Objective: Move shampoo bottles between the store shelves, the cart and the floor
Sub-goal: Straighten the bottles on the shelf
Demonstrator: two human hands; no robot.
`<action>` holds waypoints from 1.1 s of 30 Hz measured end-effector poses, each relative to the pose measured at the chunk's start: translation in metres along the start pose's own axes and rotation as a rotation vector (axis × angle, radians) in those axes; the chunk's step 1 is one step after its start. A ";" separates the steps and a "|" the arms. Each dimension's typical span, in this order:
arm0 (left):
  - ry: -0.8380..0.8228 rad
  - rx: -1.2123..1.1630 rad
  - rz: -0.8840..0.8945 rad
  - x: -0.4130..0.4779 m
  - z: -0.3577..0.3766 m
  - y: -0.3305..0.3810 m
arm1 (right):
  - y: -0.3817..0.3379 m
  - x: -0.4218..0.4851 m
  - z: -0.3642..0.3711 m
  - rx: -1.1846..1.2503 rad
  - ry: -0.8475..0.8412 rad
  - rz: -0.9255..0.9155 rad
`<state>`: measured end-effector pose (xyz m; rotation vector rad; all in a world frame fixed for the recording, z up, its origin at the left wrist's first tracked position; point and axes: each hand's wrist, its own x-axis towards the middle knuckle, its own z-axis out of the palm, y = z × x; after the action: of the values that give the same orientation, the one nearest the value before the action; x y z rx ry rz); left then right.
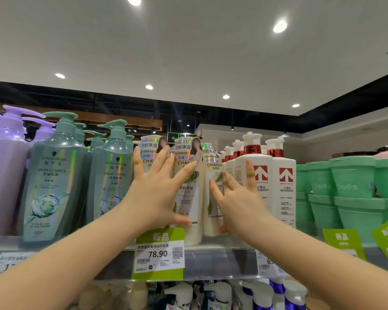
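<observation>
1. Purple bottles point(5, 164): far left of the price tag point(158, 253), on the shelf point(222, 262) that carries it. Not involved.
2. Green bottles point(52, 186): left of the tag, upright and packed close against the cream row. Little side room there.
3. Left hand point(155, 193): just above the tag. Fingers are straight and spread, gripping nothing, with the palm toward the cream bottles and the thumb low near their bases. Contact: cannot tell.
4. Cream bottles point(193, 198): the task items. Three fronts are seen, upright, directly above the tag and to its upper right, at the shelf front.
   - Handling (judged): full, fairly heavy, rigid plastic. The glossy sleeve is likely slick, and the tall, narrow shape tips easily.
   - Hold (judged): wrap the mid-body, not the paper collar on top.
5. Right hand point(240, 202): upper right of the tag, slightly blurred. Fingers are splayed and loose, holding nothing, with the tips by the rightmost cream bottle.
6. White bottles point(264, 175): right of the tag, tight against the cream row. No sideways clearance.
7. Mint tubs point(354, 180): far right of the tag, stacked.
8. Room (judged): open above and toward the person, so draw a bottle straight forward over the shelf lip. More bottles stand below the tag.
</observation>
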<state>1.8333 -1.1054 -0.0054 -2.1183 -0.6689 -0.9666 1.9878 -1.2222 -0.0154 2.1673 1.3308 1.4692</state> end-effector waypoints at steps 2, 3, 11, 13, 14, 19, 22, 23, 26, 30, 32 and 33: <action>0.003 0.013 -0.001 0.000 0.000 0.000 | 0.001 -0.004 0.001 0.010 -0.003 0.007; 0.002 0.014 -0.003 -0.001 0.000 0.000 | 0.001 -0.005 0.002 0.015 0.001 0.001; -0.005 0.006 0.010 0.011 -0.004 -0.004 | 0.002 -0.004 -0.004 0.021 0.023 0.001; -0.042 0.009 0.014 0.018 -0.007 -0.004 | 0.001 -0.004 -0.006 0.013 -0.005 0.009; -0.051 0.012 0.020 0.020 -0.008 -0.004 | 0.001 -0.004 -0.006 0.010 -0.012 0.007; -0.078 -0.006 0.032 0.023 -0.008 -0.006 | 0.001 -0.006 -0.005 -0.030 -0.022 -0.017; -0.071 0.006 0.027 0.024 -0.009 -0.005 | -0.002 -0.005 -0.005 -0.044 -0.020 -0.021; -0.066 0.019 0.028 0.024 -0.009 -0.005 | -0.003 -0.005 -0.005 -0.053 -0.021 -0.023; -0.053 0.042 0.030 0.026 -0.009 -0.002 | -0.007 -0.002 -0.005 -0.102 -0.030 -0.042; -0.047 0.062 0.022 0.028 -0.009 0.001 | -0.015 0.006 -0.001 -0.112 0.007 -0.053; -0.048 0.067 0.015 0.028 -0.010 0.002 | -0.017 0.009 -0.001 -0.088 0.047 -0.036; -0.051 0.064 0.012 0.027 -0.010 0.002 | -0.018 0.010 -0.001 -0.073 0.061 -0.026</action>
<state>1.8462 -1.1106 0.0201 -2.0943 -0.7024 -0.8764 1.9780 -1.2040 -0.0193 2.0687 1.2980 1.5606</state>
